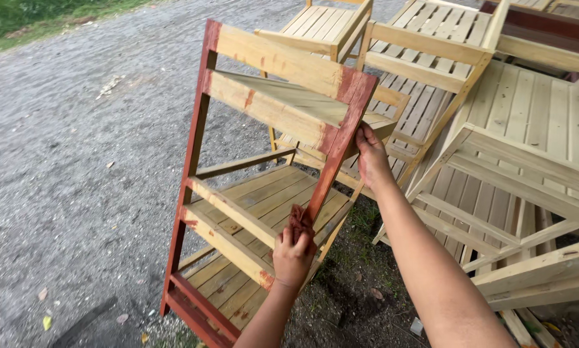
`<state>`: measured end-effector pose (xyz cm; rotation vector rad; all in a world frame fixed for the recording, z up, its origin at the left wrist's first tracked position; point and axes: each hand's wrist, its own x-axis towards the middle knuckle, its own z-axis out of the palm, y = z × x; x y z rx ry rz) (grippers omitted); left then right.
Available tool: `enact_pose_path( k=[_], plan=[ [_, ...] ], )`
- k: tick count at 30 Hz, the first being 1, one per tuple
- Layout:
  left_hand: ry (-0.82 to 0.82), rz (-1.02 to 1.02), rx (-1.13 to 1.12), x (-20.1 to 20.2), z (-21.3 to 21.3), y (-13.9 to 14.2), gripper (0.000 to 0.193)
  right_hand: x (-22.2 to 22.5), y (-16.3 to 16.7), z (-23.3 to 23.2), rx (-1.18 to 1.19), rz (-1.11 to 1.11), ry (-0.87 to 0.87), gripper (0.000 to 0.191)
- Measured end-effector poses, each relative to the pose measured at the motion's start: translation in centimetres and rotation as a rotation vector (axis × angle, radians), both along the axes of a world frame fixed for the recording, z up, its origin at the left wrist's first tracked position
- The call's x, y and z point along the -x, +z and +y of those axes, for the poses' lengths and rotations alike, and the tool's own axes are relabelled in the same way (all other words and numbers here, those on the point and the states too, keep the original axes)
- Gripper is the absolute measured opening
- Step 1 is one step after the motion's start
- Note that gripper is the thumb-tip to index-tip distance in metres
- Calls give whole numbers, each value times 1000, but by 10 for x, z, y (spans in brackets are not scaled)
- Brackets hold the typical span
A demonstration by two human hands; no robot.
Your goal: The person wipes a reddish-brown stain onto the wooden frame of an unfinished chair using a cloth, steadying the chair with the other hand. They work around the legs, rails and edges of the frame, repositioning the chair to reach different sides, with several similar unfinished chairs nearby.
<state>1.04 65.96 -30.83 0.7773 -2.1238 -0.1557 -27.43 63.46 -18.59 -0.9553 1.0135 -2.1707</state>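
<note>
A wooden chair frame (264, 109) lies tilted in front of me, pale slats with its side rails stained red-brown. My left hand (293, 252) is closed around a small red-stained rag (300, 218) and presses it against the right rail, low down. My right hand (370, 158) grips the same rail higher up, near the top corner, with fingers wrapped behind it. The left rail (189, 161) and the bottom bar are coated red; the cross slats show only patches of stain.
Several unstained wooden chairs and benches (515, 129) are stacked close on the right and behind. Grey gravel ground (77, 142) spreads to the left, with grass (19, 16) at the far top left. Dark soil and wood scraps lie under my arms.
</note>
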Motion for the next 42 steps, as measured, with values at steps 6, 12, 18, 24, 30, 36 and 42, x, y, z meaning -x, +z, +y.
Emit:
enact_pose_path(
  k=[6, 12, 18, 24, 30, 36, 42],
  plan=[
    [16, 333, -365, -9, 19, 49, 42, -21, -10, 33, 85, -45, -16, 50],
    [-63, 643, 89, 123, -4, 195, 30, -79, -73, 80, 51, -339, 89, 64],
    [266, 251, -49, 231, -19, 273, 38, -53, -82, 102, -226, -309, 285, 81],
    [258, 384, 219, 225, -10, 205, 63, -24, -74, 113, -336, -282, 546, 95],
    [333, 277, 20, 169, 18, 117, 54, -30, -111, 108, 8, -574, 1079, 90],
    [494, 222, -94, 91, 56, 21, 46, -59, -132, 107, -406, -398, 747, 95],
    [566, 107, -72, 39, 70, -55, 53, -103, -162, 98, -370, -410, 838, 95]
  ],
)
